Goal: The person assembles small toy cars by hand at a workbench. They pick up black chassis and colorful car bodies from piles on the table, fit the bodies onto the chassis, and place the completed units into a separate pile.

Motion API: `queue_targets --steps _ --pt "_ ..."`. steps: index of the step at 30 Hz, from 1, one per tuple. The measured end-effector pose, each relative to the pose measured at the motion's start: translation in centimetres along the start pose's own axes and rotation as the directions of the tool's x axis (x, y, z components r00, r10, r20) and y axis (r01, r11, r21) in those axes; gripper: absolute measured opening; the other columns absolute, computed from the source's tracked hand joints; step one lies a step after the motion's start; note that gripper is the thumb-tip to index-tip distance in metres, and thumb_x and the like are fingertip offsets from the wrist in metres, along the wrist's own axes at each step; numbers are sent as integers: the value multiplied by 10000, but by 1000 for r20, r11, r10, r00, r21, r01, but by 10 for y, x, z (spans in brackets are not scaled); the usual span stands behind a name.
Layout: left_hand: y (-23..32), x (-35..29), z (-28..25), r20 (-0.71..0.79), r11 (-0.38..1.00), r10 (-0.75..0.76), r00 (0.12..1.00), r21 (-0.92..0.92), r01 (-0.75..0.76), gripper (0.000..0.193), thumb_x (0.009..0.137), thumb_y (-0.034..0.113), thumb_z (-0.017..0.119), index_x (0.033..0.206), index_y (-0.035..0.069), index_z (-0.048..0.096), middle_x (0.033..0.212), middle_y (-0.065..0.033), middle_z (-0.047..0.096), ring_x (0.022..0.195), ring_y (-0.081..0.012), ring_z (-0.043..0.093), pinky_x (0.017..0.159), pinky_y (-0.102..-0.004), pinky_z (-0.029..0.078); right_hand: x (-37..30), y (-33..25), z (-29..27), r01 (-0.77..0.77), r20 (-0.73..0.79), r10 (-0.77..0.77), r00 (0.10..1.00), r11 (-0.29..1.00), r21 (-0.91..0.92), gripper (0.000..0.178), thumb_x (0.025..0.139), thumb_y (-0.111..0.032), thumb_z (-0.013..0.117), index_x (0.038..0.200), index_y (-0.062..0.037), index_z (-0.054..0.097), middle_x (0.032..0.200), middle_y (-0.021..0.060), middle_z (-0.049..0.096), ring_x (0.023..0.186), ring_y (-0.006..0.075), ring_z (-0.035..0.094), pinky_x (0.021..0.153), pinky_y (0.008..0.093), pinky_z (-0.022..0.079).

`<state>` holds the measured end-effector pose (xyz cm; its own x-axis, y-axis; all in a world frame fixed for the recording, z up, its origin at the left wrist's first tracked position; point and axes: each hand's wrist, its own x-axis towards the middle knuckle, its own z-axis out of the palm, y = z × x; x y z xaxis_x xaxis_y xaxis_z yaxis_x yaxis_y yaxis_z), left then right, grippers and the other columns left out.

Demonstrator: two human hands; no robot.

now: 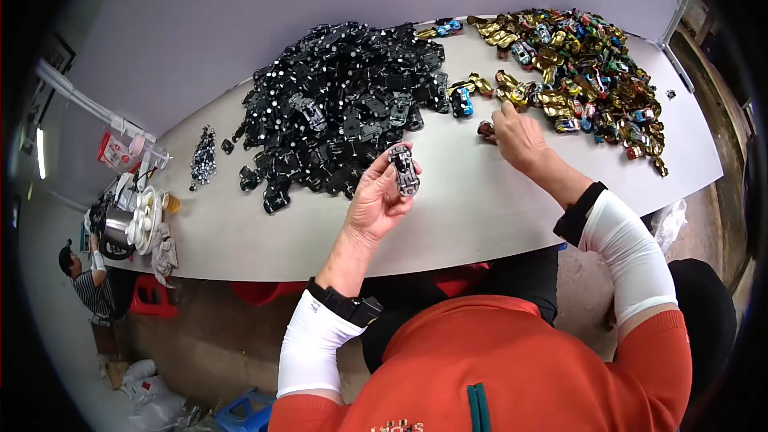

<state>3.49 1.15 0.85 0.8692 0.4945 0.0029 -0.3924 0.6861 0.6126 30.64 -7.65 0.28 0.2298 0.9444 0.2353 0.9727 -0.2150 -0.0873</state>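
Orange-jacketed shoulders [512, 368] lean over the long grey table [480, 208], its big black chassis heap [344, 104] beside a gold-and-blue toy car pile [576, 72]. Left hand [376, 200] grips a small grey toy car [404, 170] above the table; right hand [518, 138] pinches a dark little car [486, 131] lying on the tabletop.

My left hand [376, 200] raised palm-up, fingers curled closed in a pinch, wrist bent back. My right hand [518, 138] extended farther forward, palm down, fingertips pinched together; both forearms sleeved.
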Motion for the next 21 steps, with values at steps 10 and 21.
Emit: queue_targets --steps 10,21 --pt "-43 8 3 -42 990 -115 993 -91 110 352 901 158 523 1215 8 474 904 -85 613 658 -82 547 428 -198 339 -48 -26 -4 293 23 -304 952 933 211 325 724 -77 633 999 -25 468 1004 177 456 730 332 595 647 404 515" --pt "-38 -3 -10 -124 998 -58 991 -37 53 317 869 89 558 1179 45 510 1041 -134 605 754 -103 575 495 -218 386 -2 -13 -13 139 47 -172 984 906 400 346 640 -62 743 957 23 634 892 162 555 847 329 557 743 368 460"
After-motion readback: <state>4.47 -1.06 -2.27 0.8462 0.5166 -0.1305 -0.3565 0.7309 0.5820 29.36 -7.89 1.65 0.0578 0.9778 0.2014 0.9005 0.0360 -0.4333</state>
